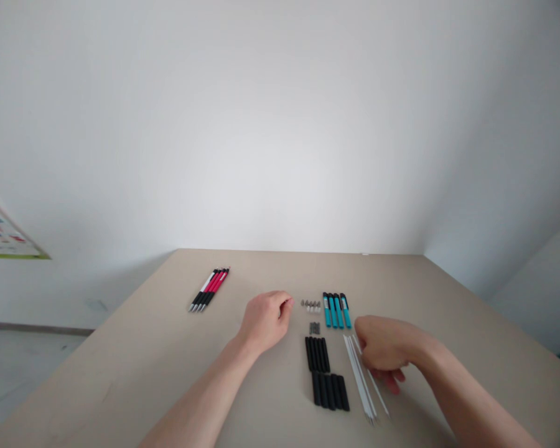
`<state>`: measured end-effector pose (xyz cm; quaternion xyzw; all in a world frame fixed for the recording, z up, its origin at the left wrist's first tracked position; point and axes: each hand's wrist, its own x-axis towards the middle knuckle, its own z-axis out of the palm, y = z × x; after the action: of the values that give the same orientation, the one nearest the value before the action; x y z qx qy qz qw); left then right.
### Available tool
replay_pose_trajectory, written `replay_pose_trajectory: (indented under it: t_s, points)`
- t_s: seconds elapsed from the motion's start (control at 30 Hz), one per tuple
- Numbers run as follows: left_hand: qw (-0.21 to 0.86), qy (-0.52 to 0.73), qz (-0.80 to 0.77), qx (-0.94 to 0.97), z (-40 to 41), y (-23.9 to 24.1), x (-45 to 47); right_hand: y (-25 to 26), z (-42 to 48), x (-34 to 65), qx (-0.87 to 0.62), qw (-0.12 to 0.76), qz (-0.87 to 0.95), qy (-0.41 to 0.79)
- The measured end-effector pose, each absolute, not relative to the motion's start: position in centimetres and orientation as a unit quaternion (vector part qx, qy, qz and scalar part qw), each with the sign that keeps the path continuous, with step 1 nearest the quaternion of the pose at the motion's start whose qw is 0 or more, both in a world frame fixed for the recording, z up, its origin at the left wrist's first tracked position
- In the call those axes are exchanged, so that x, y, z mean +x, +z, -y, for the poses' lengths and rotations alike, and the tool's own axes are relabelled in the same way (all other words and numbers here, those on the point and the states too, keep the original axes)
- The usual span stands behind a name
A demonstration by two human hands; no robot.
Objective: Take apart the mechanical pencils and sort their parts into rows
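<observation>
My left hand [265,320] is closed, its thumb and forefinger pressed together; anything inside is hidden. Just right of it lie a row of small metal pen tips [310,305] and several springs [314,328]. My right hand [385,345] bends down over the white pen refills [360,379], its fingers curled on one refill [378,393] that lies angled away from the bundle; the fingertips are partly hidden. Left of the refills are two rows of black tubes, slimmer ones [317,354] above and thicker grips [330,391] below. Blue pen barrels [336,310] with black ends lie beyond.
A group of pens with red or white barrels and black grips [210,290] lies at the table's far left. The beige table [135,373] meets a white wall [298,155] at the back. A poster [9,236] hangs at the left.
</observation>
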<state>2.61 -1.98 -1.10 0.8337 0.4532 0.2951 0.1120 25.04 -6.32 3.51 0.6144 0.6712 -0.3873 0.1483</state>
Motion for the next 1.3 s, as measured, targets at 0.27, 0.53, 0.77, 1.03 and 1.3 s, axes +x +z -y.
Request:
replay_pose_trajectory:
  t_s: [0.27, 0.53, 0.77, 1.03, 1.3]
  points:
    - [0.108, 0.292, -0.457, 0.833, 2.1, -1.0, 2.6, 3.2, 6.1, 24.6, 0.62, 0.137, -0.661, -0.4]
    - [0.108, 0.293, -0.459, 0.832, 2.0, -1.1, 2.6, 3.5, 6.1, 24.1, 0.611, 0.154, -0.673, -0.388]
    - [0.11, 0.289, -0.464, 0.83, 2.1, -0.9, 2.6, 3.4, 6.1, 23.9, 0.615, 0.155, -0.669, -0.387]
    - [0.12, 0.293, -0.463, 0.828, 2.2, -0.8, 2.7, 3.4, 6.4, 23.8, 0.615, 0.142, -0.673, -0.385]
    - [0.289, 0.393, -0.392, 0.78, 2.5, -0.3, 2.5, 3.7, 5.7, 24.0, 0.612, 0.019, -0.723, -0.32]
